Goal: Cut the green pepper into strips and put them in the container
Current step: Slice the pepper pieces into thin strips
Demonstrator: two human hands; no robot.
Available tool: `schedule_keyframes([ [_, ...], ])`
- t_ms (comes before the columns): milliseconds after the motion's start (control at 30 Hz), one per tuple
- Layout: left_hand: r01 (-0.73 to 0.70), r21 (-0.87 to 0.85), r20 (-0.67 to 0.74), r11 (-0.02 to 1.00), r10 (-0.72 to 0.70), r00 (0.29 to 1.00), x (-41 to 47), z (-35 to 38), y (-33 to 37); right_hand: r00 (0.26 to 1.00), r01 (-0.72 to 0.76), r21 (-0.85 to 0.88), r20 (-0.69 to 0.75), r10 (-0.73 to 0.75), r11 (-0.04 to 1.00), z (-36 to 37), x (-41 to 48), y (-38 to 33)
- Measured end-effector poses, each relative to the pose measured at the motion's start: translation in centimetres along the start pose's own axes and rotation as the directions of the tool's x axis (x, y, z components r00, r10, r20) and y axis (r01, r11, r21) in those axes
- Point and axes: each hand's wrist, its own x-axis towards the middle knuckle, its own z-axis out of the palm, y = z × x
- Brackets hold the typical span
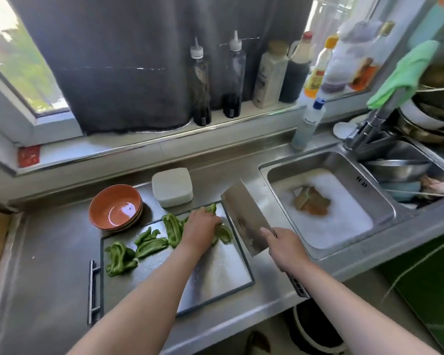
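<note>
Head view, from the left: the stacked orange bowls [116,207] sat on the table just beyond the cutting board [215,267], and loose pepper pieces [149,244] lay across the board's left and middle. My left hand [201,225] was over the board's far right part, fingers curled down onto the held piece [224,233], which showed green beyond the knuckles and on the side toward the blade. The white container [172,187] stood just behind the board. The cleaver [246,216] hung raised and tilted just right of that piece, over the board's right edge, its handle gripped in my right hand [282,248]. The piece seemed to run away from me, roughly along the blade's line, so I judged the blade had to come leftward and down beside the left fingertips.
</note>
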Motion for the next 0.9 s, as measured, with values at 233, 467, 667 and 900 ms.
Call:
schedule_keyframes([
  [233,0.187,-0.324,-0.015,0.927,-0.202,0.979,-2.0,-1.0,-0.4,0.988,0.114,-0.047,0.114,-0.108,0.992,-1.7,2.8,-1.5],
  [467,0.506,-0.441,0.177,0.741,-0.481,0.859,-11.6,-0.5,-3.1,0.887,0.372,-0.167,0.356,-0.296,0.913,2.3,0.6,-5.3],
  [667,0.555,-0.402,-0.103,0.729,-0.638,0.763,-16.7,0.6,-5.1,0.797,0.551,-0.327,0.481,-0.367,0.768,7.0,-2.2,-7.3],
  [900,0.248,-0.258,-0.354,0.934,-0.330,0.875,-20.6,1.8,-5.5,0.806,0.565,-0.422,0.465,-0.366,0.709,9.7,-3.3,-7.8],
])
